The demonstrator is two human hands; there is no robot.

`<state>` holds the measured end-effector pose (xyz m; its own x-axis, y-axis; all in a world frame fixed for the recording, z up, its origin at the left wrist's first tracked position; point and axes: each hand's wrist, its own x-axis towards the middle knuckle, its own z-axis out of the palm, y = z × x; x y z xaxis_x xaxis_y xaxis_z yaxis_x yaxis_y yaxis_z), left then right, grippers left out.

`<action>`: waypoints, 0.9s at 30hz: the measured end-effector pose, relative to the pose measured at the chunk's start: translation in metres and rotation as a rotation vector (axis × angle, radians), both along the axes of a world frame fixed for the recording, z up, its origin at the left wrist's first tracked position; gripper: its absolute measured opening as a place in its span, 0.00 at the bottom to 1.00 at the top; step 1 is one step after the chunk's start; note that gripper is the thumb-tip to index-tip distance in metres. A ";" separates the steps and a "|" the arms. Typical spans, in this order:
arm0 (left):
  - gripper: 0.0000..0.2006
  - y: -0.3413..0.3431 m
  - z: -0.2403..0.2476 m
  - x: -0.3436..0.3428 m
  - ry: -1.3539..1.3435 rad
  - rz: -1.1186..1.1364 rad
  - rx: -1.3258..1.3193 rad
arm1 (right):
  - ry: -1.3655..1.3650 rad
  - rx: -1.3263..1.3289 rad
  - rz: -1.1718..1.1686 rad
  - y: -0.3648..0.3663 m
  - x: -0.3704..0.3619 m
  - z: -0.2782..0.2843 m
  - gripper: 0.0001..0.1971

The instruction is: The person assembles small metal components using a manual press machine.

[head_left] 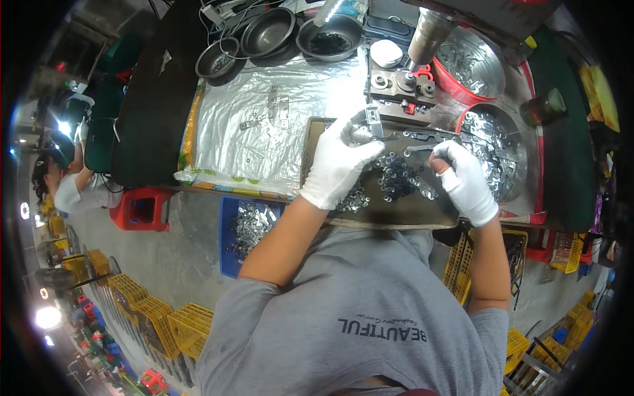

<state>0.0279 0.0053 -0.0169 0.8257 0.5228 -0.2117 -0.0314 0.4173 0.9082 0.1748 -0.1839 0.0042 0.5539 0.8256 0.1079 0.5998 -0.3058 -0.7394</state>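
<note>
My left hand (338,162), in a white glove, is closed on a small metal bracket (374,117) with holes, held up just in front of the steel die block (401,89). My right hand (466,183), gloved with one bare fingertip showing, has its fingers curled together; whatever they pinch is too small to make out. Beside those fingers lie flat metal strips (422,148). Below both hands, a brown tray (396,216) holds dark ring-shaped parts (396,178) and a heap of silver ones (354,199).
A press ram (426,39) stands over the die. Two pans of metal parts, one red-sided (456,89), sit at the right. Metal bowls (267,33) line the back. Loose plates (267,122) lie on silvery sheeting. A blue bin (229,247) stands low left; another person (76,188) sits far left.
</note>
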 end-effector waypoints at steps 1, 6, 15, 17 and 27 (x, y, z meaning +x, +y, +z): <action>0.32 -0.001 0.002 0.000 0.018 -0.007 0.017 | 0.207 -0.065 0.049 0.002 -0.003 0.010 0.04; 0.32 -0.004 0.002 -0.001 0.045 -0.012 0.059 | 0.211 -0.105 0.142 0.011 -0.013 0.022 0.07; 0.31 -0.002 0.000 -0.002 -0.024 -0.048 0.032 | 0.254 -0.136 0.128 0.018 -0.014 0.024 0.09; 0.31 -0.001 0.006 -0.003 0.037 -0.058 0.009 | 0.271 -0.185 0.136 0.018 -0.010 0.025 0.10; 0.33 0.004 -0.002 0.034 -0.149 -0.079 -0.033 | 0.172 -0.054 0.070 0.046 0.021 0.009 0.16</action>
<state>0.0619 0.0097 -0.0193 0.8877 0.4495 -0.0996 -0.1307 0.4536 0.8816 0.1962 -0.1382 0.0136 0.5010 0.8650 -0.0283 0.4877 -0.3093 -0.8164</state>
